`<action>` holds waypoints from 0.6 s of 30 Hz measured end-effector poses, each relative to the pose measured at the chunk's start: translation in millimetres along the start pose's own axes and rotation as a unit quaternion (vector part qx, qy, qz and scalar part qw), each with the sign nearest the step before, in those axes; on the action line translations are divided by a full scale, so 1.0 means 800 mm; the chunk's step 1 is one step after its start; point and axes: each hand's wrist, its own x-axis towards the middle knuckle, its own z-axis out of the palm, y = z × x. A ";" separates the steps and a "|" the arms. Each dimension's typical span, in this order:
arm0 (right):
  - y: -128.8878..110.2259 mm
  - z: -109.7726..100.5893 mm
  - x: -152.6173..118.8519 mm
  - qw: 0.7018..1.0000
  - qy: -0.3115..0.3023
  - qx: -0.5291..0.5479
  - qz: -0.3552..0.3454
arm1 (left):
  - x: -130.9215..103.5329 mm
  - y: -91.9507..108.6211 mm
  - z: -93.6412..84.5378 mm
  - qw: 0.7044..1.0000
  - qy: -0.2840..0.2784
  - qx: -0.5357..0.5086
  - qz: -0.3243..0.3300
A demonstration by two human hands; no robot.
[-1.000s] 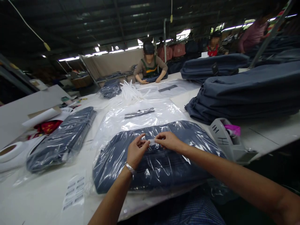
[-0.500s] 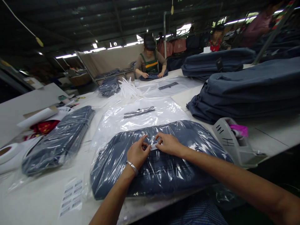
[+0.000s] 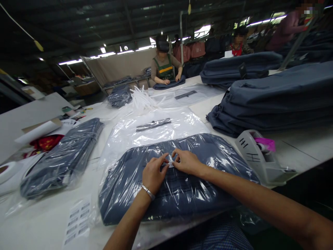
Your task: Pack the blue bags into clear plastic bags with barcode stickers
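Observation:
A dark blue folded bag in clear plastic lies on the table directly in front of me. A small white label sits at the middle of its upper face, partly covered by my fingers. My left hand, with a metal bracelet at the wrist, rests at the label's left side; its thumb and forefinger are apart. From the right, my right hand has its fingers curled, with the fingertips at the label's right end. At the lower left lies a sheet of printed labels.
Flat clear plastic bags lie beyond the bag. Another wrapped bag is on the left. A grey tape dispenser stands at the right, before stacked dark blue bags. Across the table, a co-worker handles a dark bag.
My left thumb and forefinger have moved apart and slightly back from the label. My right hand stays almost in place. The co-worker's hands have shifted on the bag opposite.

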 end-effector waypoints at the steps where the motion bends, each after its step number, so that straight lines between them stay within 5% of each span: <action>1: 0.000 0.001 0.000 1.000 -0.003 -0.004 0.001 | 0.000 0.000 0.001 1.000 -0.008 0.007 0.003; 12: -0.014 0.014 -0.015 0.970 0.002 -0.232 -0.079 | -0.004 -0.008 0.011 0.996 -0.061 0.063 0.008; 18: -0.008 -0.013 -0.032 0.953 -0.053 -0.275 -0.118 | -0.015 -0.015 0.012 0.987 -0.104 0.076 0.094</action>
